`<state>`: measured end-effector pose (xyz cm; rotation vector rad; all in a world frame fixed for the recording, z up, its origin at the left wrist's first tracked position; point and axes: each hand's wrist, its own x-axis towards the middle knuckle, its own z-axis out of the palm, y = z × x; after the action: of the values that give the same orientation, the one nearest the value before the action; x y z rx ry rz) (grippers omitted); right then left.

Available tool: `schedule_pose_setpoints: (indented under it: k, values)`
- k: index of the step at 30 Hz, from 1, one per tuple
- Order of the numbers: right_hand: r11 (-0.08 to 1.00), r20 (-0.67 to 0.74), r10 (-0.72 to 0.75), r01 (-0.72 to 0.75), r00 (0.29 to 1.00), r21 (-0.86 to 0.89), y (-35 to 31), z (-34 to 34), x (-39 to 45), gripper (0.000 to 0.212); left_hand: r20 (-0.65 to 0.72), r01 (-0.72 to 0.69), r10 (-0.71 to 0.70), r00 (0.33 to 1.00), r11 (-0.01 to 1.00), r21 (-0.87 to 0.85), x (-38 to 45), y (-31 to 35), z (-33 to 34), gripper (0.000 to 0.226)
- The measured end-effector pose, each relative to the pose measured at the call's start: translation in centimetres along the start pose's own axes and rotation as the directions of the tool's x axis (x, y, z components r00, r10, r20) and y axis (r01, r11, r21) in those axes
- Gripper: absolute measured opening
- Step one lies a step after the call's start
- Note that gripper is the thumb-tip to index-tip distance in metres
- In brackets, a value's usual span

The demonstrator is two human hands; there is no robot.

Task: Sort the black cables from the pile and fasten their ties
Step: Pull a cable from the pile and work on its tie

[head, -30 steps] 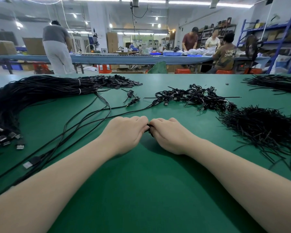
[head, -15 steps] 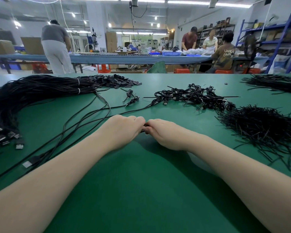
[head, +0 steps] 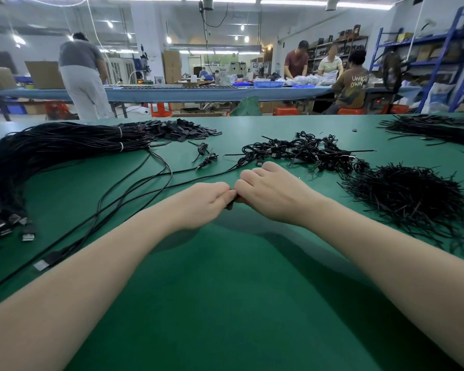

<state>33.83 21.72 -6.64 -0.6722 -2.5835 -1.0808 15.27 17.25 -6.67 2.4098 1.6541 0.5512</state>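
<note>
From the head view, both hands meet knuckle to knuckle over the middle of the green tabletop (head: 225,303). The left hand (head: 201,203) has its fingers curled under, and the right hand (head: 272,194) is curled likewise; between them a small piece of a black cable (head: 232,203) shows, pinched where the fingertips come together (most of it is hidden by the fingers, so how it is folded cannot be told). A loose cable (head: 134,194) runs from the hands' side leftward across the tabletop, alongside several others that lead toward the near left edge.

At far left lies the big bundle of black cables (head: 51,148), bound with white bands, its connector ends fanned out near the left edge. Beyond the right hand sits a pile of tied cables (head: 306,152), coiled small. To the right, well apart from the hands, is a heap of black ties (head: 410,194). Two little coiled cables (head: 205,153) rest between the bundle and the tied pile.
</note>
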Motion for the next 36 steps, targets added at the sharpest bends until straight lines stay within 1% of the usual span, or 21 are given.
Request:
schedule_pose_setpoints:
  k: [2, 4, 5, 8, 11, 13, 14, 16, 17, 18, 19, 20, 21, 22, 23, 24, 25, 26, 28, 32, 36]
  values:
    - [0.995, -0.098, -0.072, 0.065, 0.993, -0.077, 0.9, 0.0, -0.5, 0.012, 0.075, 0.07, -0.053, 0.996, 0.968, -0.243, 0.2, 0.8, 0.1, 0.036]
    - [0.982, -0.183, -0.14, 0.113, 0.973, -0.149, 1.7, -0.1, -1.0, 0.013, 0.226, 0.218, -0.114, 0.967, 0.825, -0.52, 0.4, 1.5, 0.1, 0.034]
    - [0.974, -0.222, -0.174, 0.134, 0.959, -0.182, 1.9, -0.1, -1.2, 0.017, 0.304, 0.293, -0.127, 0.944, 0.744, -0.601, 0.3, 1.8, 0.0, 0.032]
    - [0.953, -0.258, -0.243, 0.18, 0.935, -0.246, 2.3, -0.4, -1.8, 0.023, 0.444, 0.409, -0.075, 0.893, 0.547, -0.73, -0.2, 2.0, 0.0, 0.029]
    - [0.942, -0.251, -0.274, 0.206, 0.928, -0.266, 2.7, -0.9, -2.5, 0.024, 0.49, 0.438, 0.002, 0.872, 0.446, -0.781, -0.4, 2.3, 0.4, 0.03]
    - [0.945, -0.204, -0.245, 0.186, 0.948, -0.269, 3.2, -1.5, -2.8, 0.027, 0.416, 0.378, -0.029, 0.909, 0.482, -0.79, -0.1, 2.9, 1.2, 0.029]
    - [0.953, -0.168, -0.188, 0.138, 0.968, -0.269, 3.7, -1.8, -2.9, 0.03, 0.319, 0.307, -0.075, 0.945, 0.544, -0.781, 0.2, 3.1, 1.7, 0.029]
    - [0.969, -0.059, 0.082, -0.093, 0.995, -0.228, 5.6, -2.4, -3.4, 0.047, 0.04, 0.142, -0.156, 0.987, 0.727, -0.672, 0.3, 3.1, 2.6, 0.031]
    - [0.947, 0.031, 0.273, -0.263, 0.962, -0.187, 7.0, -2.6, -4.0, 0.059, -0.103, 0.075, -0.163, 0.981, 0.814, -0.577, 0.3, 2.5, 2.9, 0.032]
    - [0.891, 0.135, 0.445, -0.423, 0.885, -0.166, 8.5, -3.0, -4.7, 0.065, -0.203, 0.043, -0.154, 0.967, 0.885, -0.464, 0.1, 1.6, 3.1, 0.032]
    - [0.826, 0.237, 0.564, -0.532, 0.791, -0.187, 10.0, -3.4, -5.5, 0.059, -0.256, 0.042, -0.142, 0.956, 0.933, -0.358, -0.1, 0.7, 3.3, 0.031]
    - [0.77, 0.338, 0.638, -0.591, 0.692, -0.242, 11.3, -3.9, -6.5, 0.045, -0.272, 0.056, -0.141, 0.952, 0.953, -0.297, -0.3, 0.0, 3.5, 0.03]
    - [0.721, 0.444, 0.687, -0.617, 0.576, -0.315, 12.4, -4.4, -7.5, 0.031, -0.275, 0.072, -0.167, 0.947, 0.943, -0.324, -0.2, -0.6, 3.6, 0.03]
    - [0.682, 0.533, 0.714, -0.623, 0.454, -0.382, 13.1, -4.7, -8.5, 0.024, -0.267, 0.079, -0.21, 0.941, 0.9, -0.429, -0.1, -0.8, 3.7, 0.03]
    - [0.664, 0.603, 0.715, -0.613, 0.354, -0.427, 13.7, -4.8, -9.5, 0.026, -0.247, 0.086, -0.257, 0.934, 0.834, -0.545, 0.1, -0.8, 3.8, 0.031]
    - [0.656, 0.65, 0.704, -0.614, 0.287, -0.439, 14.2, -4.7, -10.4, 0.031, -0.226, 0.094, -0.292, 0.929, 0.779, -0.62, 0.3, -0.9, 3.9, 0.031]
    - [0.647, 0.674, 0.694, -0.631, 0.254, -0.428, 14.5, -4.5, -11.2, 0.032, -0.211, 0.105, -0.308, 0.928, 0.757, -0.645, 0.5, -1.0, 3.9, 0.031]
    - [0.641, 0.683, 0.685, -0.655, 0.253, -0.4, 14.7, -4.3, -11.9, 0.029, -0.197, 0.11, -0.304, 0.932, 0.756, -0.646, 0.7, -1.2, 4.0, 0.031]
    - [0.63, 0.66, 0.693, -0.691, 0.291, -0.356, 14.8, -3.7, -12.8, 0.017, -0.178, 0.103, -0.278, 0.944, 0.761, -0.641, 0.7, -1.5, 4.1, 0.031]
    - [0.658, 0.597, 0.71, -0.654, 0.374, -0.372, 14.5, -2.8, -13.3, 0.013, -0.166, 0.103, -0.252, 0.953, 0.788, -0.607, 0.5, -1.5, 3.9, 0.031]
    - [0.607, 0.58, 0.74, -0.708, 0.34, -0.36, 14.5, -2.0, -13.3, 0.006, -0.172, 0.097, -0.248, 0.953, 0.79, -0.605, 0.5, -1.5, 4.0, 0.031]
